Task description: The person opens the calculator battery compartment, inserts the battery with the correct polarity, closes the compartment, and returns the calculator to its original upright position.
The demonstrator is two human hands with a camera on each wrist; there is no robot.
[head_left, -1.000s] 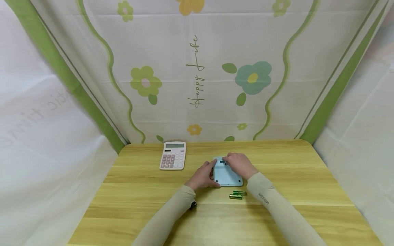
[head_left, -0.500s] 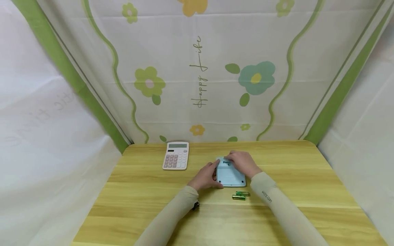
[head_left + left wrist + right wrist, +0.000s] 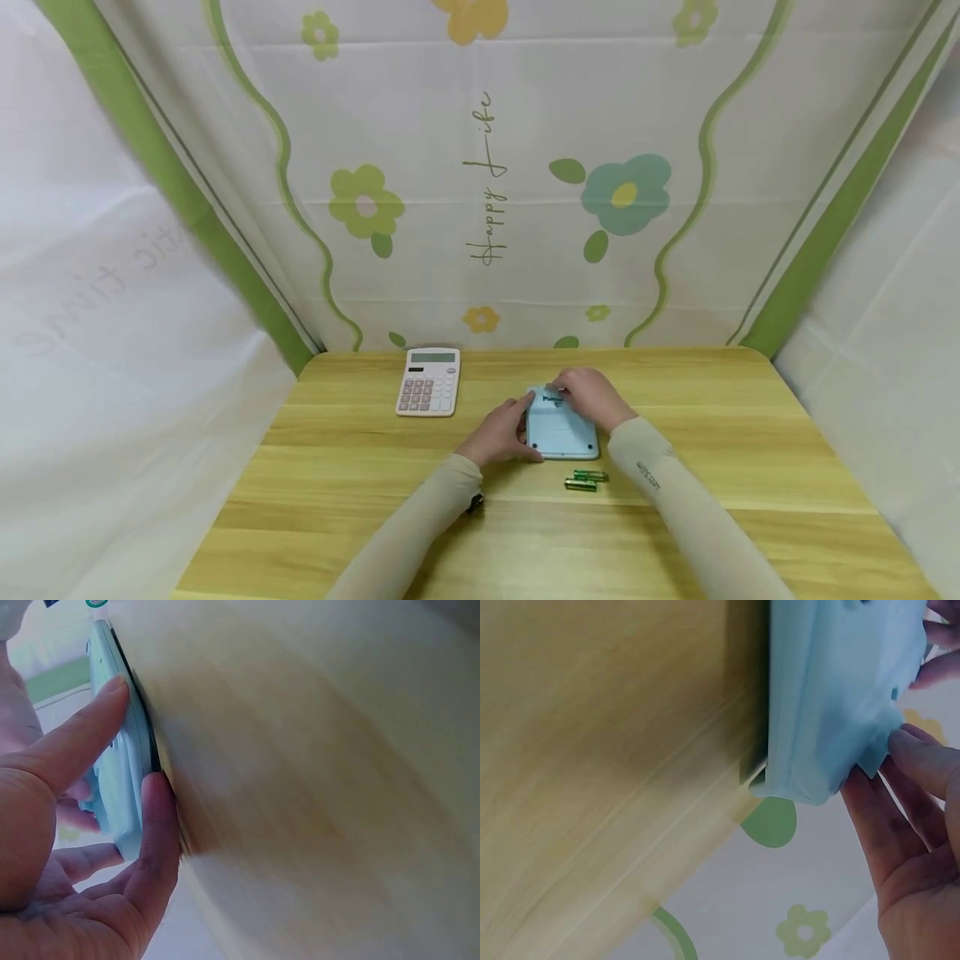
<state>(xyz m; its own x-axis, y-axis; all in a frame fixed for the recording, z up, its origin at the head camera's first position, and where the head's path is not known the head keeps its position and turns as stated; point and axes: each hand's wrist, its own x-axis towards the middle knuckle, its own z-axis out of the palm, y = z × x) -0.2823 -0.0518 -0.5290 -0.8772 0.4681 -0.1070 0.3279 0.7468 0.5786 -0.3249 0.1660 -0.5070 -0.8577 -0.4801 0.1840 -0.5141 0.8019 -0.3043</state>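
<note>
A light-blue calculator (image 3: 561,432) lies face down on the wooden table, a dark slot showing near its far edge in the head view. My left hand (image 3: 498,432) grips its left side, with thumb and fingers around the edge, as the left wrist view shows. Over the calculator's far right part, my right hand (image 3: 592,397) pinches a small light-blue battery cover (image 3: 881,742), which stands up from the back in the right wrist view. Two green batteries (image 3: 581,485) lie side by side just nearer than the calculator.
A white-and-pink calculator (image 3: 429,382) lies face up at the back left of the table (image 3: 337,492). Behind the far edge hangs a floral curtain (image 3: 525,317), and more fabric closes off both sides.
The view has shifted slightly. Both hands stay at the blue calculator, and the right hand keeps working at its far end with only small movement. The batteries have not moved.
</note>
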